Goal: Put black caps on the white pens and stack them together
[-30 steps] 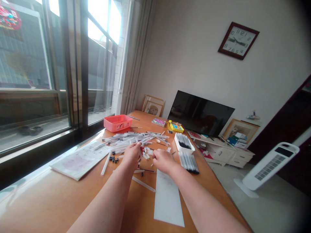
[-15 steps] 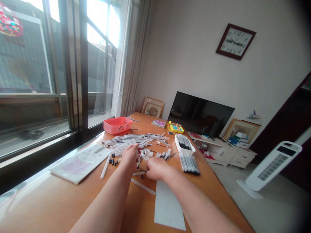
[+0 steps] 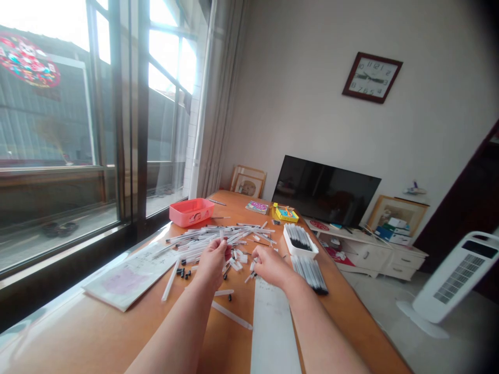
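Note:
My left hand (image 3: 213, 261) is closed, its fingertips pinching a whitish pen barrel whose end pokes up above the thumb. To its right, my right hand (image 3: 270, 265) reaches down with curled fingers at the small clear pen caps; what lies between its fingertips is hidden. Loose white pen caps (image 3: 238, 258) are scattered between the two hands. Beyond them spreads a pile of white pen barrels (image 3: 198, 241) and thin dark-tipped refills. Several small black plugs (image 3: 182, 271) lie left of my left wrist. A single barrel (image 3: 233, 315) rests between my forearms.
A white box (image 3: 302, 244) of pens with black ends stands at the right, with a row of more pens (image 3: 311, 272) beside it. A pink basket (image 3: 192, 212), a yellow box (image 3: 286, 213) and a booklet (image 3: 257, 207) sit farther back. Paper sheets (image 3: 275, 327) lie nearer me.
My right hand has moved right, away from my left hand and the middle of the caps. My left hand stays near the pile, still pinching. The camera view has shifted slightly.

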`<state>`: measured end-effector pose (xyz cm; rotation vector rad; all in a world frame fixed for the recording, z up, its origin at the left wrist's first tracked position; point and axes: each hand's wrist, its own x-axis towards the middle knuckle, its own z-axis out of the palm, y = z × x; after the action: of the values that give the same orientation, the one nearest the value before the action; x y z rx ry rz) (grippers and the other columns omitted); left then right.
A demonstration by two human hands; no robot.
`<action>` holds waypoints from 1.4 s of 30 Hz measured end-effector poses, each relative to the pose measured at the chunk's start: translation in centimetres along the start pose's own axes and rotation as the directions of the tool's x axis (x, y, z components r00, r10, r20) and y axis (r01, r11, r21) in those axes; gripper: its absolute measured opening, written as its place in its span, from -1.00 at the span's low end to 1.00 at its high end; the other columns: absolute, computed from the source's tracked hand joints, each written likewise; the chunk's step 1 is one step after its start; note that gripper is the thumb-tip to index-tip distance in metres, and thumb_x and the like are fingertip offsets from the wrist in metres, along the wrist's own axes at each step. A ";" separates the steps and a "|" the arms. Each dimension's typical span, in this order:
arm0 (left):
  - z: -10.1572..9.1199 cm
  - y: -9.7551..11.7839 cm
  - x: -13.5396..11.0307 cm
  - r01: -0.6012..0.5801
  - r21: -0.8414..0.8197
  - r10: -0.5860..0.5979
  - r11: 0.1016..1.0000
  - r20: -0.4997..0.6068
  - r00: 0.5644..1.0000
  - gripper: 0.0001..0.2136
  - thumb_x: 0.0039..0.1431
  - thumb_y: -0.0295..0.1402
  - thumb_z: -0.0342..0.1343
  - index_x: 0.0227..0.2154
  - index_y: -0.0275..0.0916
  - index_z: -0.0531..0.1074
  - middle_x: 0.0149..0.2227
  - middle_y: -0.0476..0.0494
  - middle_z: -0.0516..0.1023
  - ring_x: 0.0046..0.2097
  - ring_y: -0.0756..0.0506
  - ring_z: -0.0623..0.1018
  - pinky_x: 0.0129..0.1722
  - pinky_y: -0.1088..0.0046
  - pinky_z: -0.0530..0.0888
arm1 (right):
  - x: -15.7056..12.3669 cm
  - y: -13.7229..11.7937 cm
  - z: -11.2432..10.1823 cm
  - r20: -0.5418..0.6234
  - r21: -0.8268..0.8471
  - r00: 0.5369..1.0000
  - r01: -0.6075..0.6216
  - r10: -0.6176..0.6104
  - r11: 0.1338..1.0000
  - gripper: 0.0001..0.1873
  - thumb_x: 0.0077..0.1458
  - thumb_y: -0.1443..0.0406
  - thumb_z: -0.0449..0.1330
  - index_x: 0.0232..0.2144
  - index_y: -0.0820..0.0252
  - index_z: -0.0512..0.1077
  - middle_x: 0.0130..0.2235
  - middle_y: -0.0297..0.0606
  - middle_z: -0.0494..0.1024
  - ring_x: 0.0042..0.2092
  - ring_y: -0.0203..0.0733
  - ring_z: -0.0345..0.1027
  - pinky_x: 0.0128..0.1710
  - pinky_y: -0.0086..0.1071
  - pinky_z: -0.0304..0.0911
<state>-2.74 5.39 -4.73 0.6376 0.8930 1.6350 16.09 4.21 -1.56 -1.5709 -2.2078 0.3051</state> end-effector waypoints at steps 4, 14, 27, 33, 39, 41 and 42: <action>0.2 -0.2 0.0 -0.021 0.001 0.021 1.000 0.040 0.999 -0.65 -0.09 -0.22 0.35 -0.24 -0.27 0.48 -0.41 -0.04 0.51 -0.40 0.04 0.45 -0.29 0.50 0.39 | 1.1 1.5 -1.1 -0.104 0.135 0.993 -0.040 0.054 0.990 -0.84 -0.14 0.44 0.16 -0.42 0.16 0.45 -0.47 -0.36 0.50 -0.40 -0.25 0.34 -0.42 -0.44 0.07; 1.6 0.4 -2.8 0.025 0.228 -0.132 0.973 0.469 0.874 -0.63 0.11 -0.10 0.26 -0.19 -0.33 0.58 -0.35 -0.19 0.56 -0.44 0.03 0.38 -0.43 0.48 0.23 | 2.1 -1.1 -3.5 -0.287 0.879 0.913 0.131 0.290 0.458 -0.80 -0.06 0.24 0.23 -0.34 0.18 0.35 -0.38 -0.27 0.60 -0.42 -0.22 0.47 -0.54 -0.50 0.17; 2.4 0.6 -3.8 0.015 0.274 -0.159 0.962 0.511 0.845 -0.65 0.01 -0.10 0.33 -0.29 -0.32 0.62 -0.37 -0.24 0.58 -0.47 0.02 0.37 -0.45 0.44 0.22 | 1.5 -1.7 -4.3 -0.296 0.861 0.932 0.167 0.207 0.480 -0.83 -0.03 0.24 0.22 -0.37 0.16 0.32 -0.40 -0.30 0.58 -0.32 -0.20 0.49 -0.20 -0.31 0.41; 2.4 0.6 -3.8 0.009 0.290 -0.168 0.957 0.527 0.833 -0.65 0.07 -0.11 0.30 -0.23 -0.31 0.62 -0.34 -0.24 0.59 -0.46 0.01 0.37 -0.44 0.45 0.22 | 1.1 -2.0 -4.4 -0.210 0.862 0.963 0.102 0.166 0.497 -0.87 -0.05 0.31 0.20 -0.37 0.18 0.36 -0.42 -0.30 0.59 -0.36 -0.22 0.48 -0.19 -0.33 0.38; 2.4 0.6 -3.8 -0.008 0.295 -0.161 0.956 0.544 0.824 -0.65 0.09 -0.10 0.28 -0.24 -0.31 0.62 -0.34 -0.24 0.57 -0.45 0.01 0.35 -0.43 0.45 0.23 | 0.8 -2.3 -4.4 -0.140 0.815 0.980 0.031 0.145 0.578 -0.85 -0.07 0.28 0.24 -0.39 0.23 0.43 -0.43 -0.31 0.57 -0.35 -0.20 0.47 -0.23 -0.35 0.34; 2.4 0.6 -3.8 -0.004 0.289 -0.159 0.957 0.540 0.826 -0.65 0.09 -0.10 0.28 -0.24 -0.32 0.62 -0.34 -0.24 0.57 -0.45 0.01 0.35 -0.43 0.45 0.24 | 0.7 -2.3 -4.5 -0.124 0.810 0.984 0.026 0.127 0.586 -0.83 -0.04 0.24 0.24 -0.39 0.24 0.45 -0.42 -0.29 0.58 -0.35 -0.20 0.47 -0.23 -0.34 0.34; 2.4 0.6 -3.8 0.001 0.284 -0.159 0.959 0.534 0.831 -0.65 0.09 -0.10 0.28 -0.24 -0.32 0.62 -0.34 -0.24 0.57 -0.45 0.01 0.35 -0.43 0.46 0.24 | 0.7 -2.2 -4.5 -0.120 0.808 0.985 0.023 0.126 0.589 -0.82 -0.02 0.22 0.23 -0.39 0.25 0.46 -0.42 -0.28 0.58 -0.35 -0.20 0.48 -0.22 -0.34 0.34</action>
<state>-0.29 2.21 -2.67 1.1811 0.6995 1.1524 16.05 3.88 3.49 -1.0620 -1.5007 1.0039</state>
